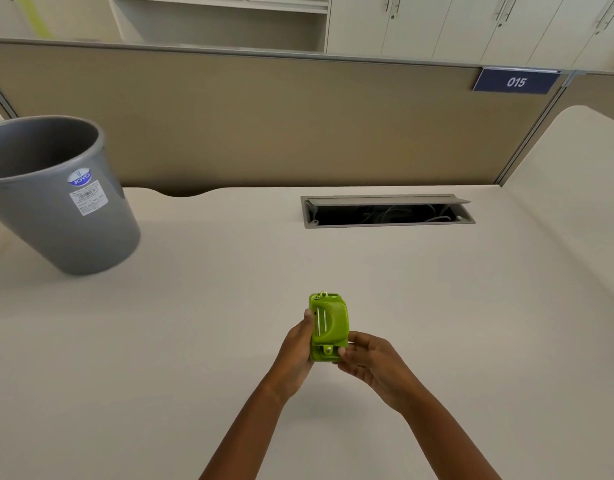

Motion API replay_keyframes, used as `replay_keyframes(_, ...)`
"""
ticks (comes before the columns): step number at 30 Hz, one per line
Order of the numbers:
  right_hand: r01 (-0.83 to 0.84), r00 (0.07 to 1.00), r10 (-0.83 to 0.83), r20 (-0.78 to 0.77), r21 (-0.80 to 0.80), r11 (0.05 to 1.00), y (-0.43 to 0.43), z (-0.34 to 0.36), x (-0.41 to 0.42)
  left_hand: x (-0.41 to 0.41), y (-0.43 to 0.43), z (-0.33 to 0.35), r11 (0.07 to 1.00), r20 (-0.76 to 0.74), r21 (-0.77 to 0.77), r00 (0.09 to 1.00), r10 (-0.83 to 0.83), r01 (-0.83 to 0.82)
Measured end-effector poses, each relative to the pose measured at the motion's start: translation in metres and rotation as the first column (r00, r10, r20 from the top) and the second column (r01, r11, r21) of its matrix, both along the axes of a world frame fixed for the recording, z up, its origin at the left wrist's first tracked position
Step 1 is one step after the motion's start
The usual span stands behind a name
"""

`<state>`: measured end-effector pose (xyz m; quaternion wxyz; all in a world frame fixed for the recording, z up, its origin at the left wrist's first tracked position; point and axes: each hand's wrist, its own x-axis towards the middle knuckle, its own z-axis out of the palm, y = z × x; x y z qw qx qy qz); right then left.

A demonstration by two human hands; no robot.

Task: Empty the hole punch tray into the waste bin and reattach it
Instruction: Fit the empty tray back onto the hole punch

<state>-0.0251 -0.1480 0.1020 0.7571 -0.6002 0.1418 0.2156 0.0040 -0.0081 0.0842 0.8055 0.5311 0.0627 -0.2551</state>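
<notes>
A small lime-green hole punch is held above the desk, low in the middle of the head view. My left hand grips its left side, thumb on the edge. My right hand pinches its near right corner with the fingertips. The punch stands on end with its lever side facing me; its tray side is hidden behind it. A grey plastic waste bin stands on the desk at the far left, open top tilted toward me, well away from both hands.
The beige desk top stretches all around. An open cable hatch with cables inside lies at the back right. A tan partition with a blue "015" sign closes off the back; cabinets stand beyond.
</notes>
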Motion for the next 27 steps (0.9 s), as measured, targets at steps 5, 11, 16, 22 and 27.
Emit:
replay_keyframes(5, 0.105, 0.994, -0.104, -0.023, 0.049, 0.993, -0.005, -0.005, 0.008, -0.008, 0.013, -0.009, 0.999, -0.03, -0.039, 1.0, 0.006, -0.007)
replay_keyframes(11, 0.092, 0.996, -0.092, -0.016, 0.013, 0.996, -0.006, -0.009, 0.014, -0.008, 0.012, -0.01, 0.995, -0.048, 0.064, 0.996, 0.075, -0.072)
replay_keyframes(16, 0.093, 0.996, -0.093, -0.008, -0.044, 0.995, -0.001, -0.013, 0.016, -0.01, 0.008, -0.009, 0.976, -0.065, 0.139, 0.982, 0.178, -0.168)
replay_keyframes(22, 0.095, 0.995, -0.096, -0.008, -0.086, 0.992, 0.001, -0.018, 0.016, -0.011, 0.005, -0.008, 0.954, -0.06, 0.214, 0.972, 0.229, -0.211)
replay_keyframes(27, 0.078, 0.997, -0.079, -0.013, -0.074, 0.994, -0.004, -0.017, 0.017, -0.008, 0.009, -0.009, 0.972, -0.063, 0.197, 0.988, 0.144, -0.129)
